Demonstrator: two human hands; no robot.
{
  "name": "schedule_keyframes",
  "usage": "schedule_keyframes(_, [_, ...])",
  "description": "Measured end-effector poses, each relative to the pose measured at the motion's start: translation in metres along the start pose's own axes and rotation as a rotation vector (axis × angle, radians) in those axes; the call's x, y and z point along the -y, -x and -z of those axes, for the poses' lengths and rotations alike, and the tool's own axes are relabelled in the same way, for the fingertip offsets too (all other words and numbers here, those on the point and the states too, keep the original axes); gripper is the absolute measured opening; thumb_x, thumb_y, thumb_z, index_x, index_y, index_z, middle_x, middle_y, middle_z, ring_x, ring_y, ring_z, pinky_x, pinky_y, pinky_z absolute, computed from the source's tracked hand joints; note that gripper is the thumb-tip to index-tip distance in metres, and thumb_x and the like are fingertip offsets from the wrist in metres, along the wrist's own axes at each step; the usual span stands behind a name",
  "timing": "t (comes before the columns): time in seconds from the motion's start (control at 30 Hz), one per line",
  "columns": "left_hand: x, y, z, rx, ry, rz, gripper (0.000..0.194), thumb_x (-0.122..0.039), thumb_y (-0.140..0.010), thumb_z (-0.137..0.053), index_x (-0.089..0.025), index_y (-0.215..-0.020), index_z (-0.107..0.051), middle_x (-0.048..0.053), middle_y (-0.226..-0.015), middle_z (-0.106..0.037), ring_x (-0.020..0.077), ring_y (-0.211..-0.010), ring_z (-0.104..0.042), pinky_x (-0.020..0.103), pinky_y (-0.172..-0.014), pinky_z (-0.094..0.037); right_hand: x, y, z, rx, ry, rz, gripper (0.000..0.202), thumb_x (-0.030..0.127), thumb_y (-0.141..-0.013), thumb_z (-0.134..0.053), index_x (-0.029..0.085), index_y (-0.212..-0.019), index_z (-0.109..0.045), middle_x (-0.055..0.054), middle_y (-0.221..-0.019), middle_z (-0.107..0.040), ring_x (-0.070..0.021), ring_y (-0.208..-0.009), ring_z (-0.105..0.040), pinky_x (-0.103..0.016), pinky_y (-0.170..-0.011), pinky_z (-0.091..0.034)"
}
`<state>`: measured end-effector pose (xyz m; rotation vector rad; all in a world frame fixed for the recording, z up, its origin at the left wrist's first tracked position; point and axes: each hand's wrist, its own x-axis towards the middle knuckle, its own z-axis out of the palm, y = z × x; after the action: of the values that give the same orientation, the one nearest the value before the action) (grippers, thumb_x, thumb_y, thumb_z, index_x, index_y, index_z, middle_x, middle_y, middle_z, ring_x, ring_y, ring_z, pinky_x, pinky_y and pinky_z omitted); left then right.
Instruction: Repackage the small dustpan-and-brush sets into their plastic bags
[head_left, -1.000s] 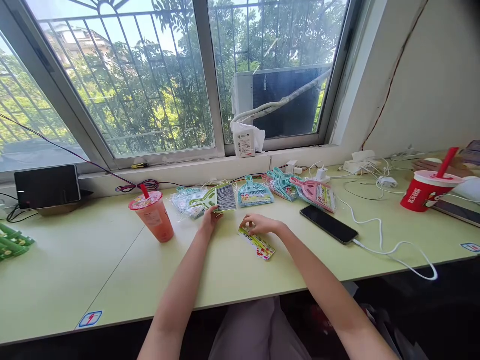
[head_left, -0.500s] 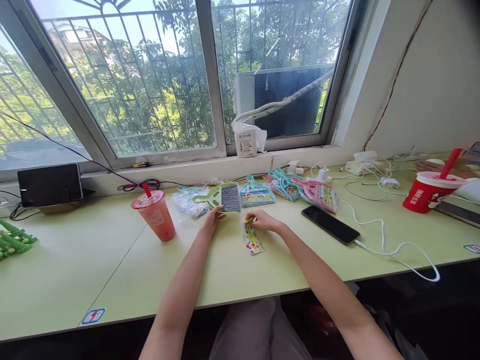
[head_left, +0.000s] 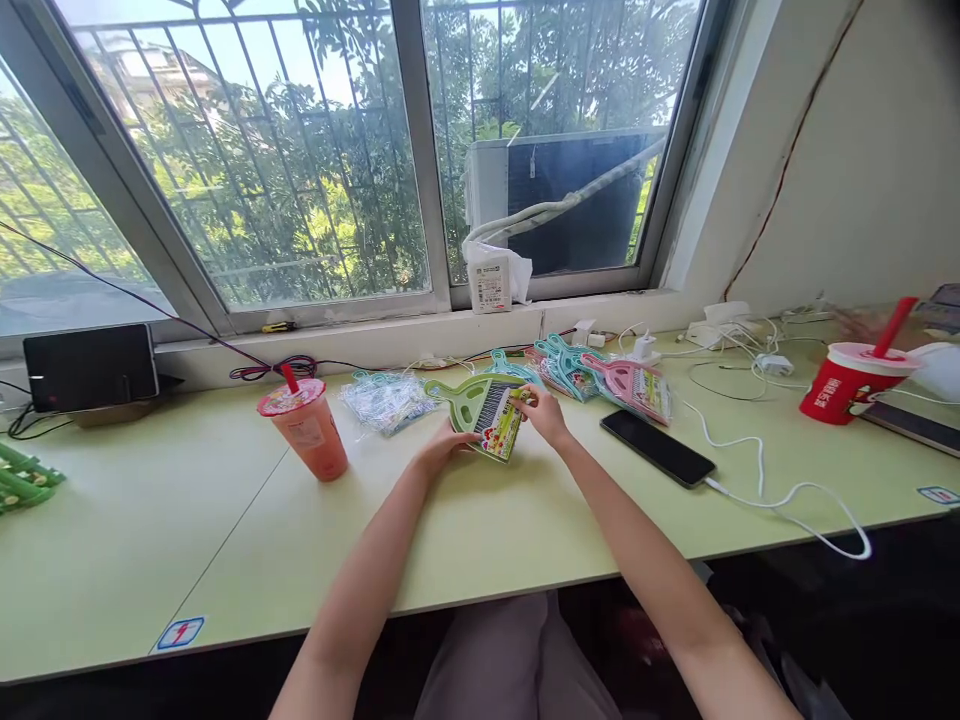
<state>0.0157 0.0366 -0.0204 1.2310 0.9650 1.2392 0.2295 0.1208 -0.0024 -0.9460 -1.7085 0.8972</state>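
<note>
A green mini dustpan with a grey-bristled brush [head_left: 466, 408] is tilted up above the table. My left hand [head_left: 448, 446] grips it by its lower edge, the thumb on the front. My right hand [head_left: 541, 412] pinches the top of a printed card [head_left: 504, 430] in green, white and red, which lies against the bristles and covers part of them. Behind, partly hidden, is a blue dustpan set [head_left: 508, 362]. To its right lie more bagged blue sets [head_left: 564, 362] and a pink dustpan set [head_left: 631, 384].
Clear plastic bags [head_left: 390, 400] lie behind my left hand. An orange drink cup [head_left: 311, 435] with a straw stands to the left. On the right are a black phone [head_left: 658, 446], its white cable [head_left: 761, 470] and a red cup [head_left: 851, 385]. A tablet [head_left: 90, 368] leans at the far left.
My left hand has brought the green dustpan right and tilted it up. My right hand has lifted the card from near the table onto the front of the bristles.
</note>
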Motion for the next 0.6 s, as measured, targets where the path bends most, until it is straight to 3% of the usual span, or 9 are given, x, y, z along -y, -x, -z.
schedule_keyframes(0.17, [0.002,-0.002,-0.001,-0.017,-0.031,0.008,0.083,-0.024,-0.061,-0.084,-0.019,-0.136,-0.049,0.016,-0.123,-0.064,0.0276,-0.101,-0.067,0.038,-0.081,-0.057,0.005,0.004,0.004,-0.095,0.252,-0.041,0.017,0.037,-0.082,-0.063,0.023,-0.092,-0.061,0.0,-0.089,-0.069,-0.0128,-0.052,-0.06,-0.027,-0.054,-0.039])
schedule_keyframes(0.3, [0.0,0.0,-0.001,-0.015,-0.027,0.007,0.083,-0.026,-0.062,-0.084,-0.02,-0.136,-0.049,0.015,-0.123,-0.065,0.0274,-0.099,-0.067,0.038,-0.081,-0.057,0.013,0.008,0.003,-0.099,0.415,-0.043,0.015,0.035,-0.087,-0.06,0.025,-0.096,-0.063,0.001,-0.082,-0.069,-0.0141,-0.054,-0.061,-0.026,-0.056,-0.037])
schedule_keyframes(0.47, [-0.003,0.001,-0.005,0.003,-0.017,0.023,0.078,-0.032,-0.063,-0.084,-0.02,-0.133,-0.052,0.015,-0.12,-0.066,0.0283,-0.095,-0.069,0.038,-0.077,-0.057,0.015,0.012,0.0,-0.088,0.624,0.066,0.015,0.033,-0.09,-0.057,0.025,-0.1,-0.064,-0.004,-0.094,-0.071,-0.0214,-0.075,-0.064,-0.029,-0.062,-0.039])
schedule_keyframes(0.6, [-0.001,0.0,-0.01,0.0,0.01,0.001,0.078,-0.029,-0.06,-0.086,-0.019,-0.13,-0.054,0.015,-0.12,-0.066,0.0302,-0.098,-0.068,0.041,-0.081,-0.056,0.013,0.013,-0.002,-0.088,0.661,0.12,0.017,0.033,-0.092,-0.052,0.025,-0.101,-0.064,-0.005,-0.093,-0.071,-0.0229,-0.078,-0.064,-0.03,-0.062,-0.038])
